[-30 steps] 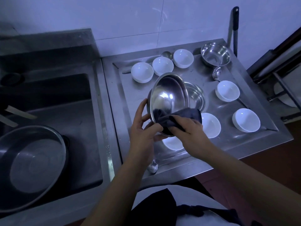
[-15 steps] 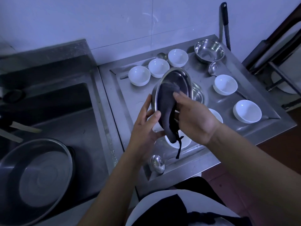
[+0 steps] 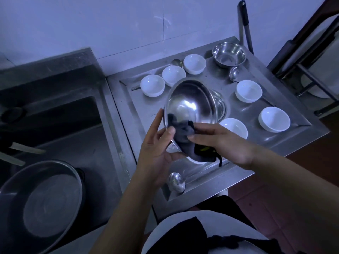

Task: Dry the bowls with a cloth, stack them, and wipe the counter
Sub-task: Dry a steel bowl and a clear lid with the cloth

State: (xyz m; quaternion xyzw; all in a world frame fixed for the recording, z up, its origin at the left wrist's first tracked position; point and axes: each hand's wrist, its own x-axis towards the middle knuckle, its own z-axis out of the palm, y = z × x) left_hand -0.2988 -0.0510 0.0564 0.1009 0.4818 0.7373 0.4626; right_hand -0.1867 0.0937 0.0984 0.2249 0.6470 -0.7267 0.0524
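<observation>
Single head-worn view, steeply downward (wide-angle), close above counter [image 3: 211, 173] and sink [image 3: 60, 125]

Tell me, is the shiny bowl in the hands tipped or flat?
Tipped. The steel bowl stands on edge, its inside facing the camera, left hand gripping its rim.

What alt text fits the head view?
The left hand holds a tilted steel bowl while the right hand presses a dark cloth into it, above a steel counter set with white bowls.
</observation>
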